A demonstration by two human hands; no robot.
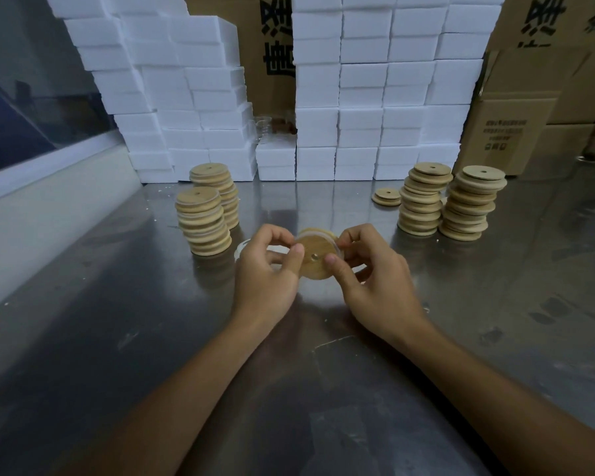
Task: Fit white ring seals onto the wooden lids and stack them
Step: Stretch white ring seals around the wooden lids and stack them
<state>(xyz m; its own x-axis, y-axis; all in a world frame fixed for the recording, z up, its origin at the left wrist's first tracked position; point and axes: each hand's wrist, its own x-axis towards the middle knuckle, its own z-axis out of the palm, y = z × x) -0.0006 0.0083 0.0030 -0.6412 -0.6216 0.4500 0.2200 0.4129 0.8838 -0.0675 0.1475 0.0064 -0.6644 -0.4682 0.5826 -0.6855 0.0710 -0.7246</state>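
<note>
Forearms entered from the bottom edge and met above the steel table (117, 338). We noted the left hand (267, 269) and the right hand (375, 273) both grasping one wooden lid (315, 257), held off the table and tilted with its flat face toward the camera; each thumb pressed on that face on either side of the small centre hole, and the other fingers curled behind the rim. A white ring seal (323, 235) ran round the far edge of the lid. Loose white rings (243, 247) lay on the table just behind the left hand; we could not tell their number. Farther back on the left we recorded two lid stacks (203, 225), touching each other. Farther back on the right stood two taller, uneven lid stacks (450, 201), with a low pile of lids (387, 196) beside them. Beyond all stacks rose a wall of white foam boxes (358, 97), with cardboard cartons (516, 125) behind and to the right.
</note>
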